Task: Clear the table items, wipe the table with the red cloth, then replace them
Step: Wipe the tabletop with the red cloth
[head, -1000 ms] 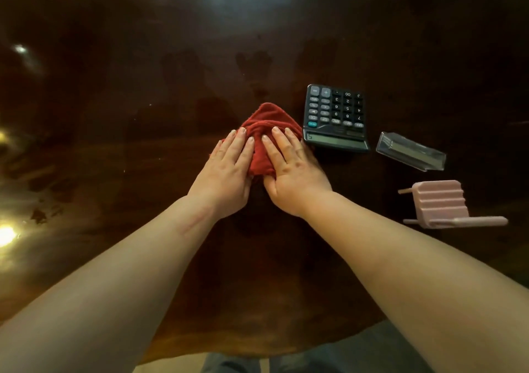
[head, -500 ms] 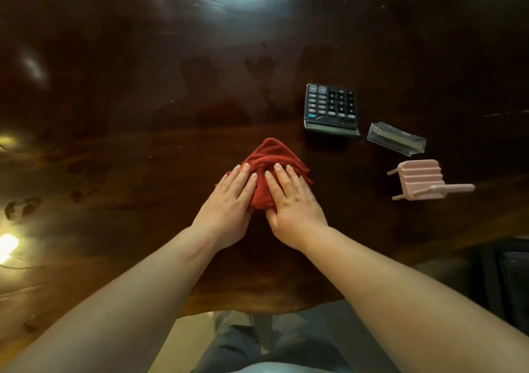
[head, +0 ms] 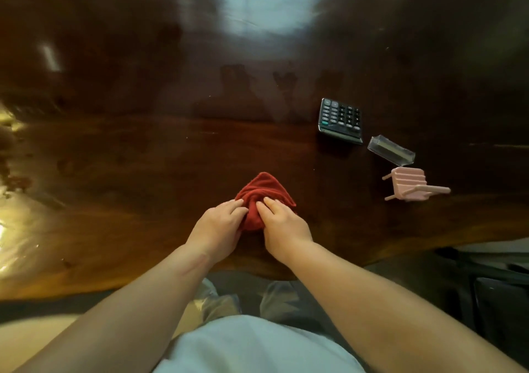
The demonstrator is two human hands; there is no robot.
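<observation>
Red cloth (head: 264, 191) sits bunched on the dark wood table (head: 128, 172), near its front edge. I see the left hand (head: 217, 225) and right hand (head: 282, 225) curled round it, one each side. Far off to their right are a calculator (head: 340, 121), a clear box (head: 390, 150) and a pink rack (head: 408, 184).

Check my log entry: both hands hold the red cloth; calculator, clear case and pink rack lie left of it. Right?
No: the head view shows the calculator, clear case and pink rack right of the red cloth, which the left hand and right hand hold.

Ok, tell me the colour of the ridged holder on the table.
The ridged holder is pale pink, head view.
</observation>
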